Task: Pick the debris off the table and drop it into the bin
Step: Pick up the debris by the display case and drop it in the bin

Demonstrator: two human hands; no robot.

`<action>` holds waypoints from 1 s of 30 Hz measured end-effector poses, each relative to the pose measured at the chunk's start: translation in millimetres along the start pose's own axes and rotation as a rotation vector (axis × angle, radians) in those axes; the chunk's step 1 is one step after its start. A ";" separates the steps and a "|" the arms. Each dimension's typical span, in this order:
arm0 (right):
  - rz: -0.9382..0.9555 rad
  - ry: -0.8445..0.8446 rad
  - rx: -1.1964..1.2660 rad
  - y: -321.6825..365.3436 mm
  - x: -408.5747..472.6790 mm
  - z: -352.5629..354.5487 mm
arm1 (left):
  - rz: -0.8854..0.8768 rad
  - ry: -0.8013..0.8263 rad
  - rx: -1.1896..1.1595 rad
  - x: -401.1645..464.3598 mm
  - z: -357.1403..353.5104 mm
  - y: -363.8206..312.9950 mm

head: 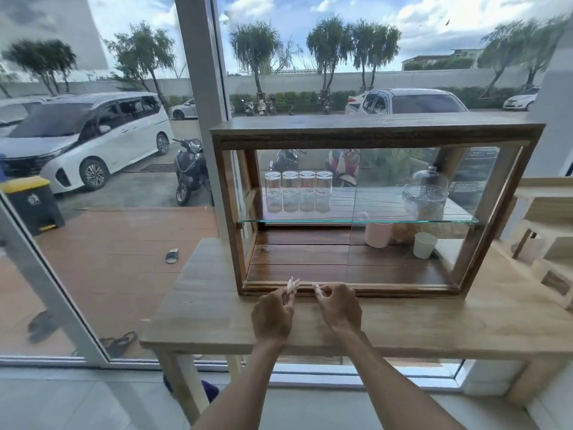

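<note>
The left hand (272,315) has its fingertips pressed together around a small pale scrap of debris (292,286), which sticks up above the pinch just in front of the lower front rail of the wooden display case (376,131). The right hand (339,307) is curled, thumb and forefinger closed on a second, smaller pale bit (317,287), also right at the case's bottom rail; whether that bit is lifted clear of the surface cannot be told. The two hands sit close together, backs up, near the left end of the case front, with both bare forearms reaching in from below. They hover over the light wooden table (434,324) that the case stands on. Inside the case, a glass shelf (356,219) carries four upturned drinking glasses (298,190) at its left and a clear domed jar (426,193) at its right; below it stand a pink cup (378,234) and a white cup (424,245). To the left of the case, outside the window, a dark bin with a yellow lid (31,203) stands on the pavement.
</note>
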State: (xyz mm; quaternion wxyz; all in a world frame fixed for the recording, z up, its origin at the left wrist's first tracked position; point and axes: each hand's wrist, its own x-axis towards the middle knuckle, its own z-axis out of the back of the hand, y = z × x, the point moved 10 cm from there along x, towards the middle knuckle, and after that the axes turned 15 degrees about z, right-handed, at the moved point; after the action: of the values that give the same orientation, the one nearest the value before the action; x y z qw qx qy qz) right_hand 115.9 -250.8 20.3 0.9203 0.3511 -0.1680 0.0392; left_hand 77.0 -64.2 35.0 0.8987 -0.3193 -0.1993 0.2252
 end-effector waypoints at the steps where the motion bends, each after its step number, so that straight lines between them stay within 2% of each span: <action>1: 0.015 0.012 0.008 6.4 -3.1 -3.5 | 0.010 0.003 0.004 -1.1 6.1 5.1; 12: 0.120 0.166 0.102 98.5 -63.8 -76.7 | 0.129 -0.096 0.103 -23.2 93.4 102.7; 16: 0.173 0.219 0.140 136.2 -90.4 -108.1 | 0.217 -0.169 0.196 -30.0 127.5 154.2; 22: 0.343 0.306 0.184 199.0 -129.0 -154.3 | 0.341 -0.260 0.172 -46.3 179.9 228.2; 30: 0.418 0.493 0.233 253.6 -202.6 -233.3 | 0.500 -0.337 0.239 -83.6 231.7 345.0</action>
State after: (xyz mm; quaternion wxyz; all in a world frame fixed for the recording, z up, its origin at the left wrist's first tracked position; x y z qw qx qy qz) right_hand -57.1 102.7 -50.0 0.8591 0.3916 -0.0032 0.3295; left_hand -203.6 243.1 -45.9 0.8011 -0.2087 -0.2330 0.5104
